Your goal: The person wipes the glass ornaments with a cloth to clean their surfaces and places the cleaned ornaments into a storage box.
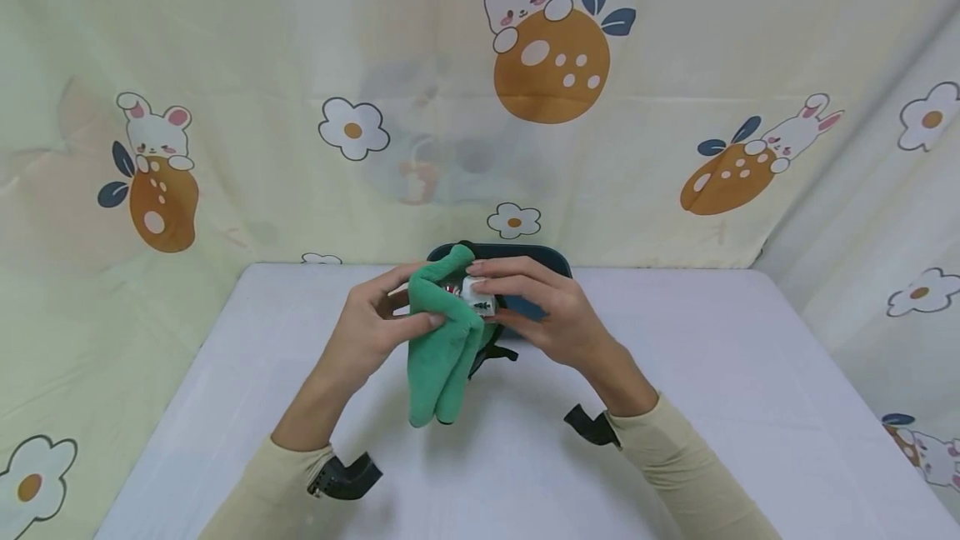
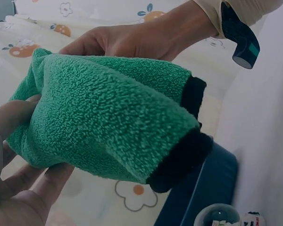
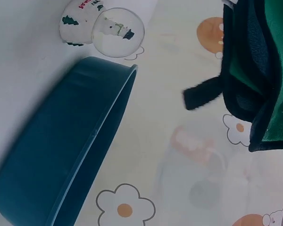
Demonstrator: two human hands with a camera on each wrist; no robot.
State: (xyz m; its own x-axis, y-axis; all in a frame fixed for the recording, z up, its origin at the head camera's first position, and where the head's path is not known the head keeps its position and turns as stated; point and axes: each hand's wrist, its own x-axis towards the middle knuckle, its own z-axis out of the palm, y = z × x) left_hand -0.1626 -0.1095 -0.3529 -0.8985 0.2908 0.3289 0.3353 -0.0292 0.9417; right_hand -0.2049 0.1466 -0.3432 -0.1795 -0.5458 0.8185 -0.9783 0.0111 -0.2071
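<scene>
We see the left hand (image 1: 369, 317) pinch a green cloth (image 1: 437, 361) while fingers of the right hand (image 1: 553, 308) grip a white ornament (image 1: 481, 304).

You are looking at a green towel (image 2: 108, 113) of matt, rough, looped pile, its black edging (image 2: 179, 160) a flatter, duller cloth. Your teal basin (image 3: 52, 146) looks like smooth plastic with a soft sheen. The snow globe's clear ball (image 3: 118, 33) is glossy, glass or plastic, you cannot tell which; its white base (image 3: 76, 26) looks smooth. Your sleeves (image 1: 675, 448) are matt cloth, the curtain (image 1: 720, 15) thin, creased fabric.
</scene>
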